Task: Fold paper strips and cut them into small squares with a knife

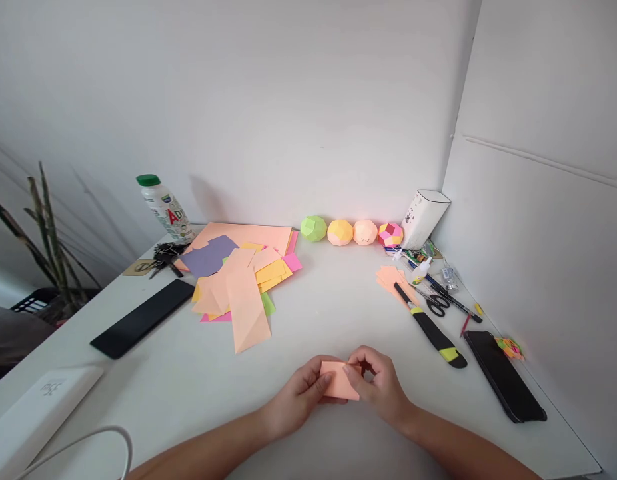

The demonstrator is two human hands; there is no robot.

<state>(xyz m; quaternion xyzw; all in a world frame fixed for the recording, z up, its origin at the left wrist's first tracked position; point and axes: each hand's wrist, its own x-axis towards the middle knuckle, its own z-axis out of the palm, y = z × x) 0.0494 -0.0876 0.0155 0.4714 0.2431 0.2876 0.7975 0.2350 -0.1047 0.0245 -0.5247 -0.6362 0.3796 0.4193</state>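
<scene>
A small peach-coloured piece of paper (340,383) is held between both hands above the near side of the table. My left hand (299,398) pinches its left end, thumb on top and fingers underneath. At the right end, my right hand (378,383) grips it with thumb and bent fingers. Whether the paper is folded I cannot tell. Beyond the hands, to the left, lies a loose pile of coloured paper sheets (248,307). Several peach paper pieces (388,277) lie to the right, partly under a black-and-green utility knife (433,332).
Paper balls (339,233) line the wall beside a white container (425,217). Scissors (435,304), a glue bottle (421,269) and a phone (503,377) lie right. On the left are a bottle (165,208), keys (167,257), a black slab (143,319) and a white device (43,413) near a cable (121,430).
</scene>
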